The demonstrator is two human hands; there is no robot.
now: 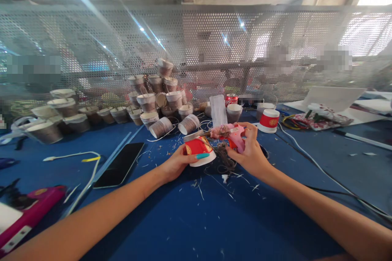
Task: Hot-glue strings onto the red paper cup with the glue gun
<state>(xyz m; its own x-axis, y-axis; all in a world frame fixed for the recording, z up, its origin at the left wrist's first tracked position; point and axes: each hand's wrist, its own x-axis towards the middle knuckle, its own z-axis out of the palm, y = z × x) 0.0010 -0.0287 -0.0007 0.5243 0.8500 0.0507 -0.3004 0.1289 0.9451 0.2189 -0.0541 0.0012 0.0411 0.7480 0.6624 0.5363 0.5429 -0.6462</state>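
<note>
My left hand (pixel 176 163) is wrapped round a red and white paper cup (pixel 199 151), which lies tilted above the blue table. In my right hand (pixel 251 151) is a pink glue gun (pixel 237 136), its front end pointing left at the cup's upper edge. A band of grey twine runs along that edge. Loose dark twine (pixel 226 159) hangs between the hands, under the glue gun. The nozzle's contact with the cup is too small to make out.
Several twine-wrapped cups (pixel 147 102) are stacked behind. A red cup (pixel 268 121) and a soda can (pixel 231 99) stand at back right. A black phone (pixel 119 166) lies left, a magenta object (pixel 39 208) nearer. Cables (pixel 324 171) cross the right side of the blue table (pixel 196 220).
</note>
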